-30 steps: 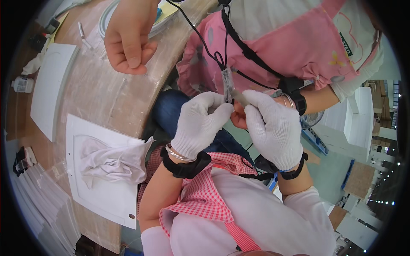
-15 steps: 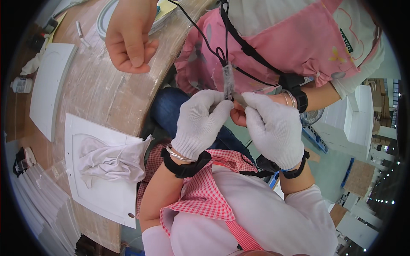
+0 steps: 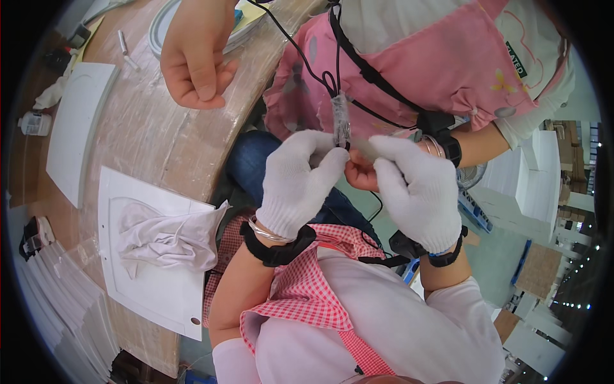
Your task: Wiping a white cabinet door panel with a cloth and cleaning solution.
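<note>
A black cable bundle (image 3: 338,64) hangs in front of the co-worker, its lower part wrapped in clear plastic film (image 3: 341,115). In a white knitted glove, my left hand (image 3: 299,179) pinches the lower end of this wrapped cable. My right hand (image 3: 419,185), gloved alike, is closed just to the right, thumb and forefinger together at a blurred greyish piece (image 3: 366,148) that I cannot make out. Behind the gap between my hands shows the co-worker's bare right-side hand (image 3: 362,173). The co-worker's other hand (image 3: 199,64) hovers over the table, fingers curled.
The film-covered wooden table (image 3: 173,141) curves along the left. On it lie a white panel (image 3: 153,301) with a crumpled cloth (image 3: 169,237), another white panel (image 3: 80,128), and a round container (image 3: 157,32). The co-worker in a pink apron (image 3: 435,70) stands opposite, close to my hands.
My right hand has shifted slightly to the right and away from my left hand. The left hand keeps its pinch on the wrapped cable.
</note>
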`<move>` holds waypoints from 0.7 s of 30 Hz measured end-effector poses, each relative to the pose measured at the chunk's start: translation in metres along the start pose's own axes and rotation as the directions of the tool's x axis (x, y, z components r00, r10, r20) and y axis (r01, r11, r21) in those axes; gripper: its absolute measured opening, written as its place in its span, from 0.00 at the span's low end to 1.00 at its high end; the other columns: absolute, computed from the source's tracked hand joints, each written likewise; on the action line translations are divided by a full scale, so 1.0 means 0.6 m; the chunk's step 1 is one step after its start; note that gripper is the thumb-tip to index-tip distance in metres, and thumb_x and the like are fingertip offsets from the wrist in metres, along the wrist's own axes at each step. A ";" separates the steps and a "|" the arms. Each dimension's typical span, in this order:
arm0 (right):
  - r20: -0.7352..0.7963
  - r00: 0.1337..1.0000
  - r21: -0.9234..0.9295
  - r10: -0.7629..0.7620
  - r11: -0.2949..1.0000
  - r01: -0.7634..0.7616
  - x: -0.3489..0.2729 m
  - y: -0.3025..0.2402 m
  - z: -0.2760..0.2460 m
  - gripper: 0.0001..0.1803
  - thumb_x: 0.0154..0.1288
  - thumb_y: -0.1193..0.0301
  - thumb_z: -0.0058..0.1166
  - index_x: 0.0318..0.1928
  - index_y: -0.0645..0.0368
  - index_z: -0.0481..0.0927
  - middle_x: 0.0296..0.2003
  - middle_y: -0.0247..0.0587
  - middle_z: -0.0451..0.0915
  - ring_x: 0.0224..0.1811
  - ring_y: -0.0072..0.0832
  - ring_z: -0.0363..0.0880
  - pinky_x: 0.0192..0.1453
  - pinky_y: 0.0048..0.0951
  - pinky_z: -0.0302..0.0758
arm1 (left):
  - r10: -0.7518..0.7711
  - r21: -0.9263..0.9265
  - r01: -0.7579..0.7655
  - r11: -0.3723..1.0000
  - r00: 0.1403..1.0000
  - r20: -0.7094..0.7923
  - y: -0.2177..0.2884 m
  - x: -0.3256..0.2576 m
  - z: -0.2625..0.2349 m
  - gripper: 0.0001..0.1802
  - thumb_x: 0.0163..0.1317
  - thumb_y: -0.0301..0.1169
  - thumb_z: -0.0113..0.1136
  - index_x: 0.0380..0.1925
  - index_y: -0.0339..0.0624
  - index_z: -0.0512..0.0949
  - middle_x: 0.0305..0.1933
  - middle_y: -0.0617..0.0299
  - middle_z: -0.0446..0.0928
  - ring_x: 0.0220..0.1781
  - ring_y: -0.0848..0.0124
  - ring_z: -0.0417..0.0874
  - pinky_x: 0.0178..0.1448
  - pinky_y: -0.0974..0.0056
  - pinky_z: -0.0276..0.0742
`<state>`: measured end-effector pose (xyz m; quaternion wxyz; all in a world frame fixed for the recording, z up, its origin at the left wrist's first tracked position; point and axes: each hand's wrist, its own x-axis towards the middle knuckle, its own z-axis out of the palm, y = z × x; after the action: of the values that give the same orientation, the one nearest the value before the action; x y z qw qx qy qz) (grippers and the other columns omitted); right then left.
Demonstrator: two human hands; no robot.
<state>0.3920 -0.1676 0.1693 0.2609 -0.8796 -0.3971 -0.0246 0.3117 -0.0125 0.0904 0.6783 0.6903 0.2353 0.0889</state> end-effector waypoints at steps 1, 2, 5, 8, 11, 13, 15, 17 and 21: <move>-0.061 0.998 0.043 -0.007 0.999 0.010 0.001 0.002 0.000 0.11 0.69 0.73 0.59 0.50 0.52 0.86 0.30 0.44 0.86 0.32 0.45 0.86 0.38 0.40 0.80 | 0.064 0.002 -0.064 0.998 0.996 -0.063 0.002 -0.001 0.003 0.14 0.63 0.32 0.68 0.45 0.35 0.85 0.36 0.55 0.84 0.35 0.69 0.86 0.43 0.63 0.81; -0.062 0.998 0.047 -0.009 0.999 0.012 0.002 0.001 -0.004 0.11 0.69 0.73 0.59 0.50 0.52 0.86 0.30 0.44 0.86 0.32 0.45 0.86 0.38 0.40 0.80 | 0.065 0.005 -0.065 0.998 0.996 -0.066 0.004 0.000 0.007 0.14 0.63 0.32 0.68 0.45 0.35 0.85 0.36 0.55 0.84 0.35 0.69 0.86 0.43 0.63 0.81; -0.020 1.000 0.193 0.005 0.981 -0.001 0.007 -0.001 -0.016 0.18 0.65 0.83 0.56 0.54 0.60 0.85 0.32 0.49 0.86 0.33 0.44 0.88 0.40 0.31 0.80 | 0.278 0.187 -0.247 0.951 0.946 -0.165 0.009 0.005 0.012 0.11 0.64 0.26 0.69 0.44 0.35 0.85 0.36 0.60 0.86 0.32 0.75 0.85 0.41 0.68 0.82; -0.037 0.985 0.141 -0.169 0.975 0.172 0.009 0.013 -0.008 0.17 0.62 0.78 0.61 0.52 0.54 0.85 0.33 0.42 0.87 0.35 0.43 0.86 0.39 0.37 0.80 | 0.409 0.421 -0.325 0.847 0.904 -0.125 0.019 0.007 0.010 0.11 0.62 0.28 0.69 0.44 0.39 0.85 0.37 0.56 0.86 0.34 0.67 0.89 0.41 0.65 0.83; -0.066 0.979 0.075 -0.191 0.978 0.196 0.007 0.024 0.001 0.19 0.58 0.79 0.62 0.51 0.52 0.85 0.33 0.40 0.86 0.34 0.42 0.86 0.39 0.38 0.80 | 0.530 0.690 -0.368 0.624 0.848 -0.026 0.027 0.003 0.011 0.09 0.61 0.30 0.69 0.40 0.41 0.85 0.35 0.54 0.85 0.34 0.58 0.89 0.39 0.58 0.84; -0.021 0.981 0.081 -0.195 0.977 0.196 0.012 0.026 0.004 0.18 0.58 0.79 0.62 0.50 0.52 0.85 0.31 0.39 0.84 0.34 0.41 0.85 0.37 0.39 0.79 | 0.439 0.808 -0.308 0.503 0.896 0.069 0.014 0.005 0.015 0.07 0.60 0.32 0.68 0.36 0.44 0.83 0.33 0.55 0.83 0.34 0.52 0.87 0.38 0.52 0.83; -0.032 0.981 0.093 -0.190 0.977 0.192 0.012 0.030 0.010 0.18 0.58 0.79 0.61 0.50 0.52 0.85 0.30 0.38 0.84 0.33 0.41 0.85 0.37 0.39 0.79 | 0.456 0.804 -0.311 0.507 0.888 0.055 -0.001 0.014 0.017 0.06 0.60 0.31 0.68 0.35 0.44 0.82 0.32 0.55 0.82 0.33 0.52 0.87 0.38 0.51 0.82; -0.044 0.982 0.100 -0.183 0.977 0.186 0.011 0.035 0.015 0.17 0.58 0.79 0.61 0.49 0.52 0.85 0.30 0.38 0.83 0.32 0.41 0.85 0.36 0.40 0.79 | 0.476 0.797 -0.319 0.513 0.878 0.045 -0.015 0.025 0.018 0.06 0.60 0.30 0.67 0.34 0.45 0.81 0.31 0.55 0.81 0.33 0.51 0.86 0.37 0.50 0.82; -0.054 0.985 0.123 -0.161 0.978 0.167 0.013 0.035 0.016 0.16 0.59 0.79 0.60 0.48 0.52 0.85 0.29 0.38 0.83 0.32 0.40 0.84 0.35 0.39 0.78 | 0.531 0.673 -0.383 0.633 0.847 -0.017 -0.039 0.037 0.021 0.05 0.60 0.28 0.66 0.35 0.43 0.80 0.33 0.53 0.82 0.33 0.51 0.86 0.39 0.52 0.82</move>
<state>0.4105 -0.1692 0.1534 0.3218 -0.8248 -0.4632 -0.0399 0.3320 -0.0147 0.0621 0.3229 0.9035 0.1385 0.2455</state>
